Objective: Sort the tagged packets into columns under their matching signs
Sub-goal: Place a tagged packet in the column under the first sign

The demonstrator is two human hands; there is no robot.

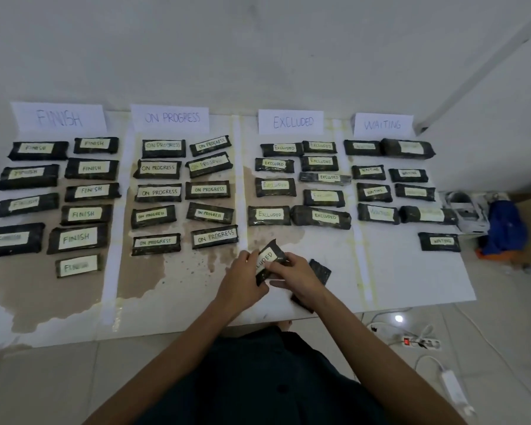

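Black wrapped packet tagged EXCLUDED [270, 254]: tilted, near front of white tabletop [396, 271], below column under white paper EXCLUDED sign [291, 122] | left hand [242, 279]: grips packet's left edge | right hand [293, 277]: pinches its right side | second black packet [321, 269]: partly under right hand, tag unseen

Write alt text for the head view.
The left hand and right hand hold a dark packet tagged EXCLUDED near the table's front edge; a second packet lies partly under the right hand. Beyond, tagged packets lie in columns under four signs: FINISH, ON PROGRESS, EXCLUDED, WAITING.
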